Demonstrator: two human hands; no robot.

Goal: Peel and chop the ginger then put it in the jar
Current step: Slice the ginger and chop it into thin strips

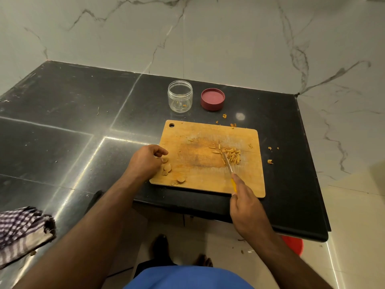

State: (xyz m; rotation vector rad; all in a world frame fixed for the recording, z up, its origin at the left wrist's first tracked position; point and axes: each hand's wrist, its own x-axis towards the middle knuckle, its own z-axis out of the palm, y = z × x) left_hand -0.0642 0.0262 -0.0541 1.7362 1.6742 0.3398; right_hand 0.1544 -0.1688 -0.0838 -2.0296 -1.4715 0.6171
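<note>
Nearest the edge: right hand (pixel 245 203), grip clenched round the yellow handle of the knife (pixel 229 167), blade angled forward and left, tip resting against the chopped ginger (pixel 232 156) — apparently positioned to gather or trim the pile, not mid-stroke. Left hand (pixel 145 161) at the near-left corner of the cutting board (pixel 198 132), fingertips pinching one of the ginger slices (pixel 167 167); likely picking the next piece for cutting. Remaining slices grouped along the board's left edge, well apart from the blade, presumably kept clear of the cutting zone.

Chopped pile on the right half of the board, within reach of the knife hand. Stained centre of the board between the two groups.

Beyond the board, on the dark surface (pixel 62 122): jar (pixel 180 96), upright, open, nearly empty — a few flecks inside only. Red lid (pixel 213 99) just beside it to the right, removed for filling. Peel scraps (pixel 225 116) scattered near the board's far and right edges.

Checked cloth (pixel 23 230) at the near left.
</note>
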